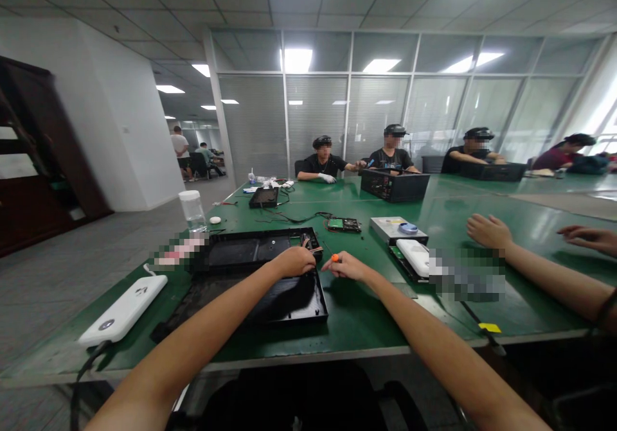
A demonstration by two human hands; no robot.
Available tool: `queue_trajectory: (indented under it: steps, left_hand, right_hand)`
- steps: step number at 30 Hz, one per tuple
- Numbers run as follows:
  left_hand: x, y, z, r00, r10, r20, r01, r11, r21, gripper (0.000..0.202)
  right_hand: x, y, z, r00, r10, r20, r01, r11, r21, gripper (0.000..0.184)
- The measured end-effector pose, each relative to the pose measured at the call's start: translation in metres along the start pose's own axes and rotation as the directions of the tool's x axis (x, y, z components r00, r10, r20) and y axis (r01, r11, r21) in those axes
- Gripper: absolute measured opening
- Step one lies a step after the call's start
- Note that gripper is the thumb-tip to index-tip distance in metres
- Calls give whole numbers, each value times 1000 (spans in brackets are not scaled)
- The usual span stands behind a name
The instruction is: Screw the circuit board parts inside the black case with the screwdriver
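Case of rectangular black plastic (pixel 292 301) is stretching lengthwise leftward from the nearer left hand (pixel 297 261), grip unclear, while the right hand (pixel 351 268) is gripping an orange-handled tool (pixel 335 258).

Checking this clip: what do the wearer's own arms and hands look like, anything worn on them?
The left hand and right hand are both ungloved. The left forearm and right forearm are bare, tapering toward the wrists; no sleeve, watch, band or clear marking shows.
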State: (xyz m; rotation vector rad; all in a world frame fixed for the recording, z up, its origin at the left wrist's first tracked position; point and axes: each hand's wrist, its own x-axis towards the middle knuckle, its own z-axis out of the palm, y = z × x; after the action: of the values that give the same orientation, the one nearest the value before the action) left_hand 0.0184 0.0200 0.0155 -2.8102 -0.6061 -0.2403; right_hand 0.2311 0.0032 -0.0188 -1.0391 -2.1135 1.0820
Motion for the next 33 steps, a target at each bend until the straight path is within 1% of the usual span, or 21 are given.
queue_trajectory:
  steps: [3,5,9,11,13,15,19,21,23,25,27,29,31,33]
  left_hand:
    - [-2,1,11,999,-4,-39,4,1000,-14,16]
    - [-4,2,17,997,-18,-70,15,999,-49,16]
    - [-10,1,23,989,-85,-118,64,984,-169,14]
    - [-12,0,25,986,-106,-125,76,972,-223,13]
    - [-13,-1,26,987,-108,-123,72,963,-261,12]
    - [-15,-2,25,987,-95,-128,55,956,-288,11]
    - [-18,-2,20,985,-78,-154,25,947,-319,12]
    - [-18,-2,19,986,-67,-151,13,942,-336,12]
    - [-18,-1,18,988,-58,-140,4,935,-354,11]
    - [-18,0,17,989,-79,-127,27,929,-368,10]
    - [-18,3,16,983,-147,-109,96,921,-378,8]
    - [-18,6,14,969,-229,-88,178,903,-392,9]
    - [-19,8,13,957,-281,-73,227,881,-416,14]
    - [-19,10,12,953,-295,-66,237,865,-443,19]
  right_hand:
    - [1,5,-11,991,7,-136,-6,1000,13,27]
    - [1,9,-17,982,16,-191,-17,1000,-4,27]
    - [3,16,-19,973,28,-231,-48,995,-83,27]
    - [4,16,-17,971,28,-238,-58,991,-118,27]
    - [3,13,-15,969,23,-244,-53,992,-117,26]
    - [0,8,-17,967,41,-253,-54,997,-48,27]
    - [-7,2,-29,959,145,-242,-102,978,183,37]
    - [-9,1,-37,950,117,-290,-47,970,237,37]
    - [-10,-2,-44,926,40,-376,53,971,233,31]
    - [-10,-5,-49,885,-13,-466,124,970,208,24]
    - [-11,-9,-50,828,-34,-560,163,969,183,24]
    - [-12,-12,-46,771,-57,-634,191,971,145,27]
    - [-11,-14,-40,745,-80,-662,202,973,110,29]
    - [-9,-15,-33,745,-92,-660,197,976,87,30]
